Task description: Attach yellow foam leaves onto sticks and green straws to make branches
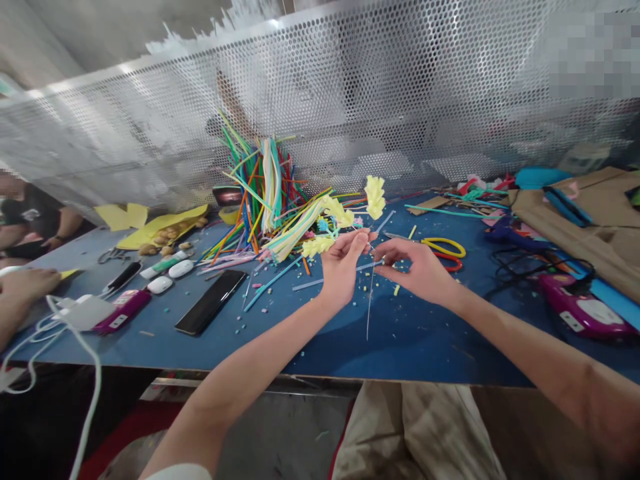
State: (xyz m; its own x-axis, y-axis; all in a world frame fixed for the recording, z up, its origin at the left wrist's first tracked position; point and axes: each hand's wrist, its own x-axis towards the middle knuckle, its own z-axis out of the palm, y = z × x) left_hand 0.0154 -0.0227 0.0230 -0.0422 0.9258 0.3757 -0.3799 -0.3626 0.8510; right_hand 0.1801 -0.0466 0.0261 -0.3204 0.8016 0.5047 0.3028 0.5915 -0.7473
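Between thumb and fingers, my left hand [345,262] pinches the thin stems of several pale yellow ruffled pieces; one yellow piece [375,197] stands upright above the fingers, and others lean left. My right hand [407,263] is just to the right, its thumb and fingertips closed on a thin wire near the stems. A thin wire [369,307] hangs down between the hands. Small blue and pink pieces show behind my left hand. Scissors [445,249] with yellow and red handles lie behind my right hand.
Colourful pipe cleaners [270,187] are piled at the back. A black phone [211,302] and white cables [65,327] lie left. Purple glue guns or power strips, unclear which, lie at both sides. Brown paper [575,213] is at right. Another person's hand [27,290] rests far left.
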